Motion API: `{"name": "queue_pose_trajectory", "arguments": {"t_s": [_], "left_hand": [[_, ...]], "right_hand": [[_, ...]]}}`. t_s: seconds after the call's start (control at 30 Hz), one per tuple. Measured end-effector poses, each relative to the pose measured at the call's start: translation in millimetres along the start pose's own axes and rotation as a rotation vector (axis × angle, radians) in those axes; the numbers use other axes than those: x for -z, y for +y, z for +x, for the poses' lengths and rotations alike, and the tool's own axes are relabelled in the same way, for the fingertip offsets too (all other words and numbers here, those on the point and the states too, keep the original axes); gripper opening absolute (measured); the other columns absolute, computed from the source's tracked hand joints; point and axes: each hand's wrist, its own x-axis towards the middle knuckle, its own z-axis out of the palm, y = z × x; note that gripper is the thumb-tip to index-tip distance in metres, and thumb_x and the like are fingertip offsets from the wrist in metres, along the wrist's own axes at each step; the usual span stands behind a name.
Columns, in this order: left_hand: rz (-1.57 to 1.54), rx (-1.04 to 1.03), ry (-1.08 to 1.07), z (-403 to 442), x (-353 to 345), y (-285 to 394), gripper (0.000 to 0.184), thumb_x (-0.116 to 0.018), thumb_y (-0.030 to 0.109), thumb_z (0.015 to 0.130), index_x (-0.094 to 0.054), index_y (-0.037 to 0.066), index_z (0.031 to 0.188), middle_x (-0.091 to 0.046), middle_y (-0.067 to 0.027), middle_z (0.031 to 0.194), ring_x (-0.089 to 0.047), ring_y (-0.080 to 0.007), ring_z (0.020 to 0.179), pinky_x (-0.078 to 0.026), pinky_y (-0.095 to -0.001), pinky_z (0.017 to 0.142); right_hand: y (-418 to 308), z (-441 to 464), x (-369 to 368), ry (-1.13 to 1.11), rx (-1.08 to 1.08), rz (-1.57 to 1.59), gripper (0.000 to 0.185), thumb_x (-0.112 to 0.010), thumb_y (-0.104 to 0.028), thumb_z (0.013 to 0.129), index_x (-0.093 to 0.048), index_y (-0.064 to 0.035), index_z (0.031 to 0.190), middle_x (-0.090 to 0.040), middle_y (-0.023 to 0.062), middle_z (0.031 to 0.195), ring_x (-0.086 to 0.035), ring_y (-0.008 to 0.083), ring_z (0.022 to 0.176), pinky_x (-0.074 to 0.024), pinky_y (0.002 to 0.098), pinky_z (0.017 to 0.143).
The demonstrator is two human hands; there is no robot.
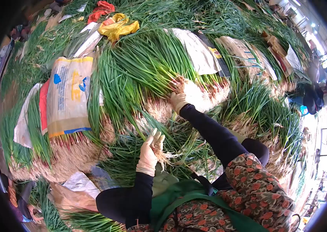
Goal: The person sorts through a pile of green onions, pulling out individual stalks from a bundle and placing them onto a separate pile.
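My left hand (148, 153), in a pale glove, is closed around a few green onions whose brown stringy roots (164, 155) hang out on its right side. Farther forward, my right hand (178, 102), also gloved, reaches into a thick row of green onions (151, 65). Its fingers are closed at the reddish stem bases of a bunch (175, 84), with pale roots beside them. Some of the right fingers are hidden by the hand itself. Loose green leaves (132, 164) lie under and around my left hand.
A printed sack (70, 94) covers onions on the left. A white sheet (198, 52) and another printed sack (244, 56) lie over rows farther back. Yellow (119, 26) and red bags (101, 11) rest at the top. Another person (318, 91) is at the right.
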Motion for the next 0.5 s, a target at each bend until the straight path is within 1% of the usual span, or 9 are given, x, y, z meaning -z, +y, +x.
{"name": "queue_pose_trajectory", "arguments": {"t_s": [0.07,0.13,0.2,0.27,0.3,0.37,0.4,0.47,0.5], "left_hand": [[0.015,-0.005,-0.043,0,-2,2,0.041,-0.048,0.015,0.092,-0.044,0.004,0.131,-0.058,-0.0120,0.118,-0.057,-0.0255,0.107,-0.052,-0.0296,0.077],[0.148,-0.079,-0.150,0,-3,-1,0.045,-0.044,0.018,0.094,-0.037,0.003,0.135,-0.047,-0.0141,0.132,-0.049,-0.0275,0.119,-0.046,-0.0331,0.092],[0.292,-0.106,-0.104,9,4,-4,0.042,-0.041,0.018,0.095,-0.039,0.004,0.134,-0.054,-0.0115,0.124,-0.060,-0.0226,0.093,-0.050,-0.0280,0.072],[0.345,-0.046,-0.064,4,1,-4,0.039,-0.042,0.019,0.095,-0.043,0.004,0.131,-0.059,-0.0082,0.107,-0.058,-0.0185,0.081,-0.048,-0.0261,0.066],[0.375,-0.018,-0.047,3,-1,-4,0.038,-0.043,0.019,0.096,-0.044,0.003,0.130,-0.061,-0.0065,0.098,-0.057,-0.0164,0.074,-0.048,-0.0252,0.062],[0.141,-0.092,-0.071,3,-1,-9,0.036,-0.045,0.021,0.095,-0.048,0.003,0.126,-0.054,-0.0016,0.079,-0.051,-0.0127,0.065,-0.044,-0.0225,0.055],[0.025,-0.131,-0.082,3,0,-11,0.036,-0.046,0.022,0.095,-0.049,0.003,0.125,-0.051,0.0009,0.070,-0.049,-0.0108,0.061,-0.042,-0.0211,0.051],[0.104,-0.103,-0.005,1,4,-7,0.038,-0.048,0.023,0.095,-0.048,0.003,0.126,-0.044,0.0027,0.067,-0.044,-0.0098,0.058,-0.039,-0.0218,0.050],[0.146,-0.093,0.028,1,5,-2,0.039,-0.048,0.024,0.094,-0.047,0.004,0.127,-0.040,0.0036,0.065,-0.041,-0.0092,0.056,-0.038,-0.0221,0.049]], "right_hand": [[-3,-13,-1,-0.101,0.001,-0.014,0.046,-0.045,-0.020,0.090,-0.036,-0.0167,0.135,-0.065,0.0130,0.098,-0.064,0.0255,0.085,-0.0510,0.0370,0.059],[-19,-50,-3,-0.275,0.042,-0.012,0.049,-0.045,-0.019,0.089,-0.033,-0.0174,0.137,-0.065,0.0126,0.097,-0.065,0.0250,0.083,-0.0514,0.0363,0.055],[-46,-102,-12,-0.418,0.133,-0.003,0.053,-0.044,-0.018,0.089,-0.029,-0.0182,0.140,-0.065,0.0123,0.096,-0.066,0.0246,0.080,-0.0518,0.0357,0.051],[-66,-146,-29,-0.319,0.295,-0.020,0.042,-0.045,-0.022,0.089,-0.044,-0.0153,0.131,-0.068,0.0119,0.084,-0.066,0.0263,0.084,-0.0519,0.0355,0.060],[-58,-143,-30,-0.316,0.410,0.090,0.040,-0.044,-0.022,0.089,-0.046,-0.0126,0.129,-0.068,0.0113,0.086,-0.066,0.0264,0.083,-0.0521,0.0356,0.062],[-27,-121,-36,-0.303,0.647,0.311,0.038,-0.042,-0.020,0.090,-0.049,-0.0073,0.125,-0.068,0.0101,0.091,-0.066,0.0266,0.083,-0.0524,0.0357,0.067],[-15,-93,-43,-0.060,0.594,0.230,0.038,-0.042,-0.022,0.091,-0.048,-0.0079,0.127,-0.067,0.0107,0.095,-0.065,0.0265,0.086,-0.0518,0.0366,0.072],[11,-38,-57,0.388,0.385,0.084,0.040,-0.041,-0.025,0.094,-0.045,-0.0091,0.130,-0.065,0.0121,0.104,-0.064,0.0264,0.092,-0.0505,0.0386,0.081],[6,-24,-27,0.131,0.014,0.207,0.041,-0.042,-0.027,0.094,-0.044,-0.0085,0.131,-0.064,0.0148,0.106,-0.064,0.0260,0.092,-0.0504,0.0401,0.082]]}}
